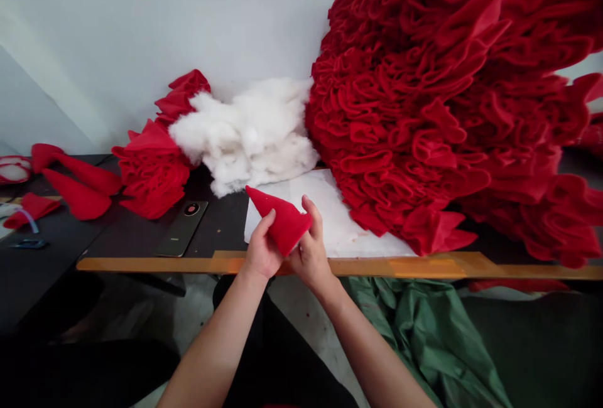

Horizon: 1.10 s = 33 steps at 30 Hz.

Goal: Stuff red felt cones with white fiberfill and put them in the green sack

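A small red cone-shaped cloth hat (pixel 283 221) is held just above the table's front edge, its tip pointing up and to the left. My left hand (pixel 264 248) is wrapped round its side, with the thumb lying on top. At the wide lower end, my right hand (pixel 311 256) grips the rim; the index finger sticks up beside it, and the other fingers are partly hidden. Behind the hat lies a heap of white fluffy stuffing (pixel 254 132). A white sheet (pixel 348 232) is spread beneath the hands.
A tall pile of red cloth pieces (pixel 414 100) fills the right side. A smaller red stack (pixel 153 169) and several red cones (pixel 78 191) lie left. A phone (pixel 181 232) rests near the taped table edge (pixel 155 264). Green fabric (pixel 424 326) hangs below right.
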### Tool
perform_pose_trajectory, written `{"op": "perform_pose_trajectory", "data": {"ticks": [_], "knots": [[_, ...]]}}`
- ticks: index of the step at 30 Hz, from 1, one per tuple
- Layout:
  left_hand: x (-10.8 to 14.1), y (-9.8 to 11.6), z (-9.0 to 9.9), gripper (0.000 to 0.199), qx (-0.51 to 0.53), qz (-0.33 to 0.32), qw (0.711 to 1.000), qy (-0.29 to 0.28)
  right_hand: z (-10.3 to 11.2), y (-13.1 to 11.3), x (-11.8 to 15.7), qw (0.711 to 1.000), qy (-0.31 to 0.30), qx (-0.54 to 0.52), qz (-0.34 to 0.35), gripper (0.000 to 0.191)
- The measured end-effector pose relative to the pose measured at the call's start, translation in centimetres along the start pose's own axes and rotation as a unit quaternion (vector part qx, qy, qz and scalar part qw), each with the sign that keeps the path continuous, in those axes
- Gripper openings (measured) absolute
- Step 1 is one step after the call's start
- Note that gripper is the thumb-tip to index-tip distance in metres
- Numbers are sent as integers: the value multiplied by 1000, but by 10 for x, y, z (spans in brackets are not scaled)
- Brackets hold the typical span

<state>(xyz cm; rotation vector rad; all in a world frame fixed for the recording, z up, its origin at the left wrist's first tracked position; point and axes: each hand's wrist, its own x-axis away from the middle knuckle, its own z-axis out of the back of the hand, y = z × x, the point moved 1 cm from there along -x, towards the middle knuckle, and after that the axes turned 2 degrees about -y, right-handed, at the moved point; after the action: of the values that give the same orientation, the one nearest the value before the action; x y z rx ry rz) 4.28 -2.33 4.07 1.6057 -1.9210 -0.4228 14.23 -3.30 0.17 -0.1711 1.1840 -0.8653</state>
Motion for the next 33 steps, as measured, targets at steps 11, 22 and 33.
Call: {"op": "perform_pose_trajectory", "data": {"ticks": [11,22,33], "knots": [[-3,3,6,16,-19,37,999,28,12,4,-2,996,-77,-8,36,44],[-1,-2,4,15,-14,40,999,27,-2,2,-6,998,-56,14,27,53],[-2,-2,4,23,4,-30,999,38,-4,-1,0,1000,3,-12,5,65]]}}
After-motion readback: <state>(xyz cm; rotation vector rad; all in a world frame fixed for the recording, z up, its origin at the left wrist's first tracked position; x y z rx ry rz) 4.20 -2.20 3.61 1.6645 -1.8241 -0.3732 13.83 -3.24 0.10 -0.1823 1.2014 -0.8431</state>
